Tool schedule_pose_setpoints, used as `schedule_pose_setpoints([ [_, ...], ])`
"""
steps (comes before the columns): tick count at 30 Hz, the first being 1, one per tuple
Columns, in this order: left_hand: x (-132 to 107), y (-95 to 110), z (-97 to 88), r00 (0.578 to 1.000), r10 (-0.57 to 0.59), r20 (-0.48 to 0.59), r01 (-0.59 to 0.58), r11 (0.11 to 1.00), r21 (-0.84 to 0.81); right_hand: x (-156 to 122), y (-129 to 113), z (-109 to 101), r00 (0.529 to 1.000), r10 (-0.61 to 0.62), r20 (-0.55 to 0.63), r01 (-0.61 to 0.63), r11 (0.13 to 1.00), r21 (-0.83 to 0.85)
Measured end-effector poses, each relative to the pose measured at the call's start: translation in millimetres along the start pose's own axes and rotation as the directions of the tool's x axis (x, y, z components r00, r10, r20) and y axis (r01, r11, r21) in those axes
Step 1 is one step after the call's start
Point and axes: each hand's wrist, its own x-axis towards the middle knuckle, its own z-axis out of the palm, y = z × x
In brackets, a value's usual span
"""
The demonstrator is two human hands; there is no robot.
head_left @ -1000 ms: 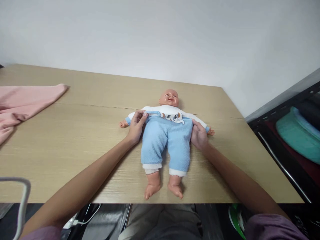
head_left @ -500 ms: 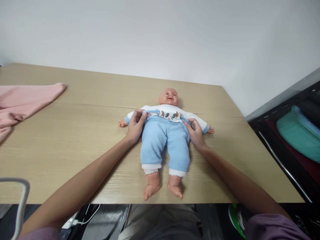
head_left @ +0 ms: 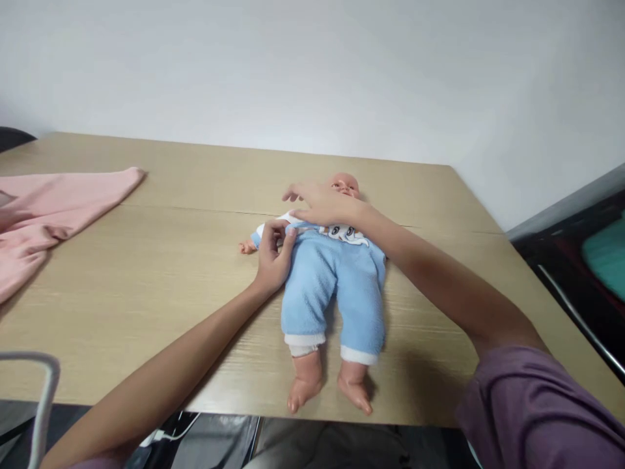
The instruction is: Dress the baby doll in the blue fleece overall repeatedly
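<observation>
A baby doll (head_left: 305, 378) lies on its back on the table, feet toward me. It wears a white long-sleeved top (head_left: 287, 217) and light blue fleece overalls (head_left: 312, 280) with an animal face on the bib (head_left: 347, 233). At the doll's waist on the left, my left hand (head_left: 276, 254) is closed on the edge of the overalls. My right hand (head_left: 319, 203) reaches across above the doll's chest, fingers stretched out and slightly blurred, holding nothing visible. My right hand and forearm hide part of the doll's face, its chest and its arm on the right.
Pink cloth (head_left: 73, 208) lies on the wooden table (head_left: 195, 260) at the left. A white curved tube (head_left: 46, 391) rises at the lower left. Beyond the table's right edge are a dark rack (head_left: 551, 254) and a teal item (head_left: 608, 254). A wall stands behind.
My right hand has let go of the overalls' right side and swung left across the doll's chest. My left hand stays at the left side. The view has shifted slightly.
</observation>
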Motion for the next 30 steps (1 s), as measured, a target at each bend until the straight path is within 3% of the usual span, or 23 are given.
schedule_pose_setpoints([
  [2,-2.7,0.3,-0.5,1.000,0.031,-0.003,-0.030,0.999,0.027,27.7,8.9,9.0,0.971,0.000,0.237,0.001,1.000,-0.003],
  [4,-4.3,-0.4,-1.0,0.999,0.038,0.002,-0.038,0.999,0.028,44.0,13.6,21.0,0.944,-0.003,0.331,0.001,1.000,0.004],
  [8,-5.3,-1.0,-1.8,0.999,0.042,0.004,-0.042,0.999,0.014,46.8,13.7,37.8,0.961,-0.027,0.275,0.021,0.999,0.025],
  [12,-6.7,1.3,-2.9,0.999,0.046,0.029,-0.046,0.999,0.022,27.6,16.0,34.6,0.987,-0.063,0.145,0.051,0.995,0.084],
  [15,-8.6,1.7,-5.2,0.993,0.105,0.052,-0.107,0.994,0.036,11.1,24.8,26.6,1.000,-0.010,-0.009,0.012,0.954,0.300],
  [17,-9.7,-0.9,-7.7,0.982,0.188,0.030,-0.191,0.976,0.106,1.7,31.0,21.1,0.999,0.028,-0.031,-0.009,0.876,0.483],
  [20,-10.9,-8.8,-11.8,0.927,0.368,-0.071,-0.340,0.907,0.250,-9.3,35.1,14.4,1.000,0.004,-0.005,-0.001,0.794,0.608],
  [22,-11.8,-13.7,-12.8,0.876,0.471,-0.107,-0.428,0.859,0.279,-14.1,33.3,12.2,0.999,-0.032,0.000,0.025,0.801,0.598],
  [24,-13.3,-15.3,-11.3,0.855,0.512,-0.077,-0.485,0.844,0.228,-17.2,29.3,12.3,0.998,-0.063,-0.007,0.057,0.835,0.547],
  [26,-15.1,-12.4,-7.1,0.883,0.464,-0.073,-0.454,0.883,0.119,-19.5,24.9,13.6,0.994,-0.098,-0.038,0.104,0.874,0.475],
  [28,-16.3,-6.4,-1.8,0.943,0.303,-0.138,-0.303,0.953,0.023,-22.7,20.7,15.2,0.988,-0.136,-0.072,0.154,0.905,0.397],
  [30,-15.9,0.2,2.9,0.972,0.115,-0.206,-0.123,0.992,-0.026,-28.9,15.9,16.4,0.982,-0.165,-0.095,0.187,0.929,0.320],
])
